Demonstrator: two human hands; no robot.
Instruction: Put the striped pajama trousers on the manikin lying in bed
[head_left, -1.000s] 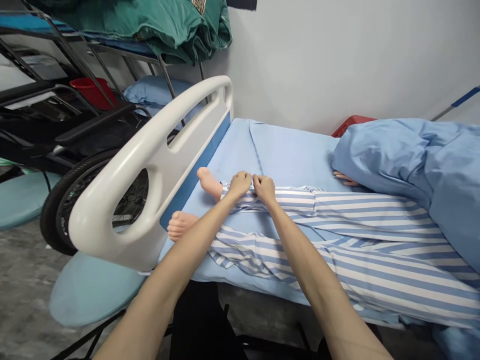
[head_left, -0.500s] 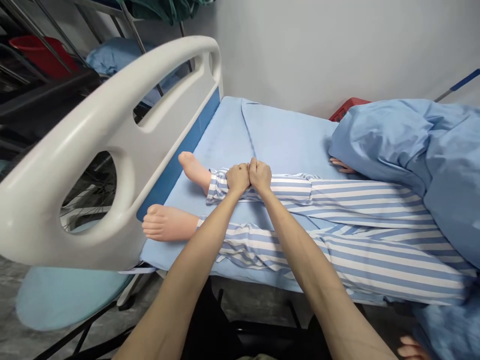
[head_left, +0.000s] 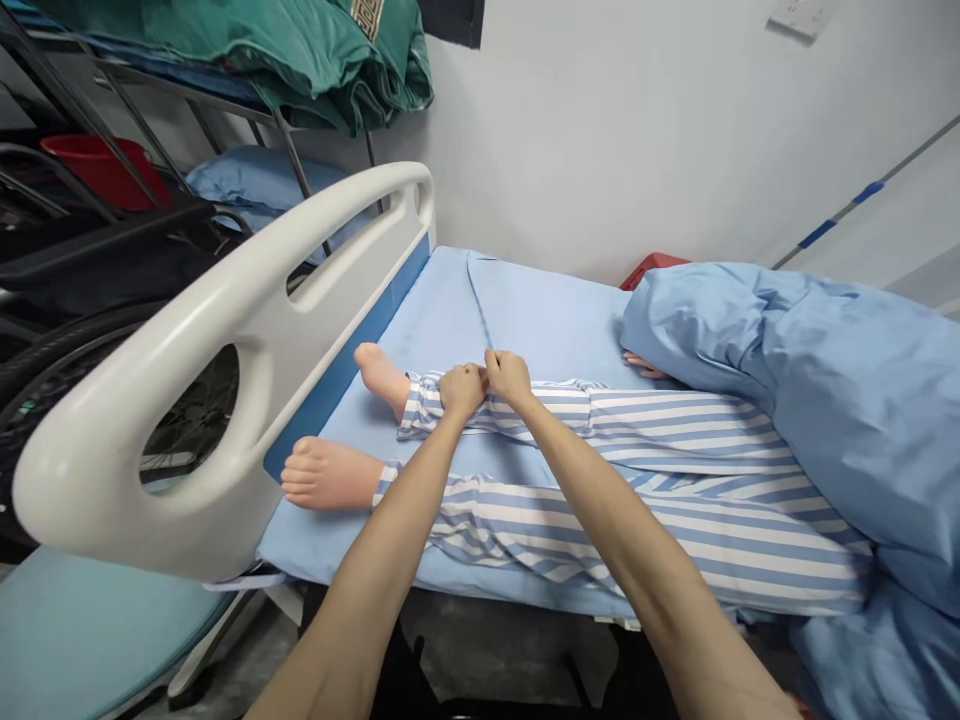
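Observation:
Both my hands meet over the far lower leg, dressed in blue-and-white striped trousers (head_left: pixel 660 415), of a manikin-like figure lying on the bed. My left hand (head_left: pixel 463 388) is closed, its knuckles against the trouser leg near the ankle. Just right of it, my right hand (head_left: pixel 510 375) is closed too, slightly raised, thumb side toward the left hand. A thin blue line, like a cord or a sheet crease (head_left: pixel 480 305), runs from the far bed edge to my right hand. What the fingers hold is hidden. The far foot (head_left: pixel 381 378) and near foot (head_left: pixel 330 475) are bare.
A white footboard (head_left: pixel 247 330) rises at the left, with a wheelchair wheel (head_left: pixel 187 430) behind it. Blue bedding (head_left: pixel 817 360) covers the figure's upper part at the right. A pale blue round seat (head_left: pixel 90 630) stands below left. Green cloth (head_left: pixel 322 60) lies on a rack.
The view has tilted up, showing more wall and rack. My hands, pressed together before, have shifted slightly, the right lifting a little off the left. They stay over the far lower leg.

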